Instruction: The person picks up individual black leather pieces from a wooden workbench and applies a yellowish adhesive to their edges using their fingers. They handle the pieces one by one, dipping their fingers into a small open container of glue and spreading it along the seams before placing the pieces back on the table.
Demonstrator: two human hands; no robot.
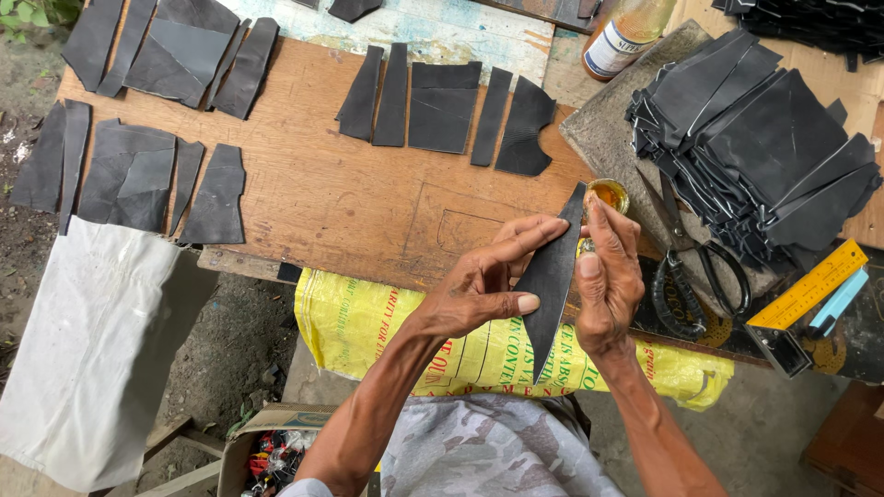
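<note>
At the near edge of the tabletop [350, 198], both hands meet over a long, pointed black strip [551, 281] held upright. The left hand [483, 285] pinches the strip between thumb and outstretched forefinger; the right hand [606, 281] presses curled fingers against its other edge. A small jar [610, 194] of amber liquid sits just behind them. A yellow printed sack [405, 331] hangs below the edge. A bottle [626, 35] with a white label stands at the far edge. Scissors [691, 271] lie beside a stack [764, 138] of black cut pieces.
</note>
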